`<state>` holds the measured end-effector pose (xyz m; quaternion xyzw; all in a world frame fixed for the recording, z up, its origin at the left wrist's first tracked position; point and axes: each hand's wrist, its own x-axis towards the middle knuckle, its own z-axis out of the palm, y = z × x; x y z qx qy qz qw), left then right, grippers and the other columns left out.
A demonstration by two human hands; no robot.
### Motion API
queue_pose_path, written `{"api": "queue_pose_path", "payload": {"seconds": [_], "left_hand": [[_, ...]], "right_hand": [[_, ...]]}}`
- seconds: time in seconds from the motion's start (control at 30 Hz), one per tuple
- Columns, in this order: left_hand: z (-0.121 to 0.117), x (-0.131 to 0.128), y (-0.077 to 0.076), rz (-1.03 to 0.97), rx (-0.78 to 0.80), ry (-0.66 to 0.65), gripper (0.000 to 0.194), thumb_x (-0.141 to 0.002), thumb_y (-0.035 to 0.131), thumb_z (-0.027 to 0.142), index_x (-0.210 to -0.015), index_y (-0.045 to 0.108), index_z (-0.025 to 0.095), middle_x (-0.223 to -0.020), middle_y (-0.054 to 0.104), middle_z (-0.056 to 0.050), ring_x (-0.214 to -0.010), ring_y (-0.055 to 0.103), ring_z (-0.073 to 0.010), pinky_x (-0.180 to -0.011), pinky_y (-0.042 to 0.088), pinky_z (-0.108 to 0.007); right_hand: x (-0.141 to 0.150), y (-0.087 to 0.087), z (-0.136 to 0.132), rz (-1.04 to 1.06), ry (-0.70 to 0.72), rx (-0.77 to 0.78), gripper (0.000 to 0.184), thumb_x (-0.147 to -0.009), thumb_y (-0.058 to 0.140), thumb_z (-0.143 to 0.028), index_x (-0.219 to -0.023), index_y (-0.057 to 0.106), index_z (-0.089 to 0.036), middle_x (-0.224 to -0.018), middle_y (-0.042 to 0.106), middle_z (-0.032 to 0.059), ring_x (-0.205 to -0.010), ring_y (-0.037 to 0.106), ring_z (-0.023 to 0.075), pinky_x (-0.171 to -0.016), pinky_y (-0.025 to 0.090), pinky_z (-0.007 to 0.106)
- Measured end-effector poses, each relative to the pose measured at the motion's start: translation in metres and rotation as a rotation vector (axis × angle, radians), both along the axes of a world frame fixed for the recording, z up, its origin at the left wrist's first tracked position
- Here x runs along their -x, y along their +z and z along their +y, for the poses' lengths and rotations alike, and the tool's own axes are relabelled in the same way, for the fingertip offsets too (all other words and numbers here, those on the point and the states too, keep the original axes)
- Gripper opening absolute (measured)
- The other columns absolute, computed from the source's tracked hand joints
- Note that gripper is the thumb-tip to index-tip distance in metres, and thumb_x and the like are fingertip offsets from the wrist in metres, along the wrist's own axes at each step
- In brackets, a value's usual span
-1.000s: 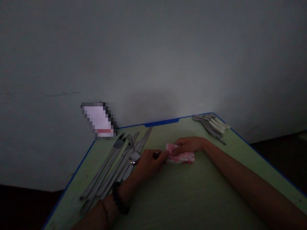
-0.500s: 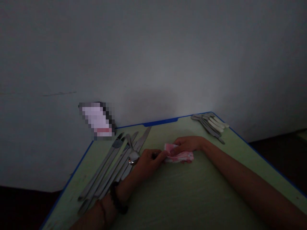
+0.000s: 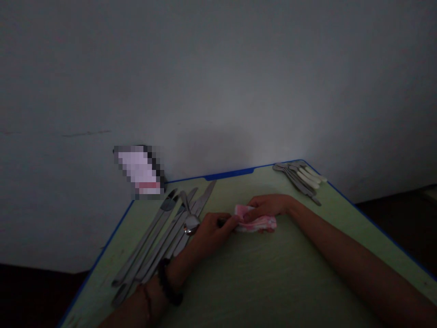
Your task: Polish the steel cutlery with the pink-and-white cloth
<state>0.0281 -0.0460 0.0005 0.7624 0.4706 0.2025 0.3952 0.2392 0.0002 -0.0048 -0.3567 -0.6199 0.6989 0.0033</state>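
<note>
A small pink-and-white cloth (image 3: 260,223) is bunched in my right hand (image 3: 268,206), whose thumb and fingers are closed on it over the green table. My left hand (image 3: 215,228) is closed at the cloth's left edge, fingertips touching it. A bit of something dark and shiny shows between its thumb and forefinger; the rest is hidden, so I cannot make out what it is. Beside my left hand lie several spoons (image 3: 191,223) and table knives (image 3: 205,199), side by side and slanting away, partly covered by my left forearm.
At the far right corner of the blue-edged table (image 3: 273,282) lies a group of cutlery (image 3: 295,177), some with white handles (image 3: 309,177). A phone-like object (image 3: 139,171), blurred out, leans at the back left. A grey wall (image 3: 218,91) rises behind the table.
Both hands keep nearly the same place and grip on the cloth. The whole view has shifted very slightly; the cutlery lies as before.
</note>
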Motion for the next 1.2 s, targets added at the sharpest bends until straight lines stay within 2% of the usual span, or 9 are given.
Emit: {"api": "queue_pose_path", "payload": {"seconds": [0.27,0.47,0.7,0.9,1.2], "left_hand": [[0.0013,0.0011,-0.0046,-0.023,0.015,-0.008,0.047,-0.084,0.042,0.051,-0.056,0.051,0.015,-0.050,0.039,0.005,-0.048,0.039,-0.0095,-0.045,0.024,-0.021],[0.0010,0.0019,-0.0041,-0.012,0.017,-0.023,0.046,-0.085,0.042,0.050,-0.058,0.052,0.015,-0.051,0.039,0.005,-0.049,0.040,-0.0096,-0.045,0.024,-0.022],[0.0011,0.0024,-0.0031,-0.056,-0.009,-0.057,0.039,-0.086,0.044,0.043,-0.061,0.054,0.014,-0.054,0.040,0.005,-0.051,0.039,-0.0089,-0.047,0.026,-0.020],[0.0020,0.0039,-0.0060,-0.094,-0.047,-0.102,0.029,-0.086,0.046,0.034,-0.069,0.059,0.014,-0.062,0.049,0.003,-0.060,0.047,-0.0109,-0.053,0.033,-0.020],[0.0019,0.0042,-0.0083,-0.052,-0.061,-0.099,0.030,-0.088,0.045,0.036,-0.076,0.063,0.014,-0.066,0.056,0.002,-0.064,0.052,-0.0124,-0.055,0.035,-0.021]], "right_hand": [[0.0005,0.0045,-0.0015,-0.033,0.001,-0.006,0.042,-0.074,0.060,-0.053,-0.081,0.062,-0.011,-0.057,0.063,-0.0009,-0.043,0.056,0.0082,-0.041,0.043,0.017],[0.0019,0.0088,-0.0032,-0.048,-0.002,-0.007,0.043,-0.074,0.061,-0.053,-0.082,0.061,-0.011,-0.054,0.062,-0.0005,-0.045,0.058,0.0100,-0.042,0.044,0.018],[0.0011,0.0047,-0.0010,-0.049,-0.020,-0.002,0.040,-0.074,0.061,-0.051,-0.080,0.060,-0.012,-0.053,0.061,-0.0019,-0.044,0.057,0.0089,-0.042,0.043,0.017],[0.0019,0.0069,-0.0024,-0.031,-0.024,0.009,0.039,-0.074,0.062,-0.049,-0.079,0.061,-0.011,-0.050,0.060,-0.0030,-0.041,0.055,0.0076,-0.042,0.044,0.017],[0.0014,0.0058,-0.0016,-0.043,-0.023,-0.002,0.038,-0.076,0.061,-0.048,-0.080,0.062,-0.011,-0.049,0.059,-0.0042,-0.034,0.049,0.0052,-0.038,0.040,0.015]]}}
